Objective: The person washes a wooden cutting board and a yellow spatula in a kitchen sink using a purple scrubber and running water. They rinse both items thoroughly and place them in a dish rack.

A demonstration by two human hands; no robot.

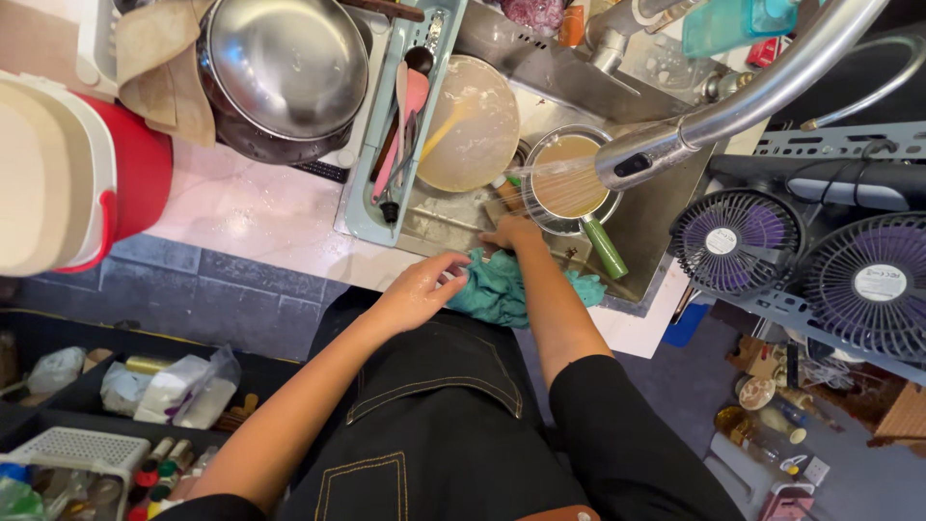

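A teal cloth (502, 289) lies bunched on the front rim of the steel sink (666, 232), draped half over the edge, which keeps it within reach of both hands and lets it drip into the basin. The left hand (420, 289) rests on the cloth's near end with fingers curled loosely over it, pinning it rather than gripping it hard. The right hand (511, 233) reaches past the cloth into the sink; its fingers point down and away, so whether they close on anything cannot be told.

Just beyond the right hand, inside the sink, sits a small metal pan with a green handle (569, 183), placed right under the spray head of the pull-down faucet (666, 150) so that the running water fills it; the water in it looks murky brown. Left of the pan, also in the sink, a round pale lid or plate (473, 125) leans in soapy water. A pale blue utensil tray (362, 217) holding spoons and a pink spatula hangs along the sink's left edge.

Left of the sink, the wet white countertop (251, 212) carries stacked steel bowls (285, 72) and a red-and-cream container (77, 164). Right of the sink, two small fans (810, 256) lie on a rack. Below the sink, the dark tiled floor holds crates of bottles and bags (125, 405).
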